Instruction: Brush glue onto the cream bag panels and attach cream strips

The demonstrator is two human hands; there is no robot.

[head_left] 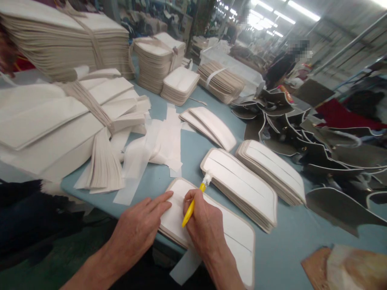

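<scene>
My left hand (140, 221) lies with its fingers stretched out on the left end of a cream panel (238, 233) with rounded corners and a tan border. My right hand (205, 225) is closed round a slim yellow tool (190, 213), pointed at its lower end and with a ragged white upper end; its exact kind is unclear. This hand rests over the middle of the same panel, hiding part of it. A dark line runs along the panel's right part. Just beyond are two similar stacks of lined panels, a nearer one (238, 177) and a farther one (269, 165).
Thin cream pieces (208, 125) lie beyond the stacks. Tied bundles (75, 36) and loose white strips (163, 141) occupy the left of the blue-green table (287, 241). Dark, white-edged pieces (332, 153) pile up at right. A clear plastic bin (232, 66) stands behind.
</scene>
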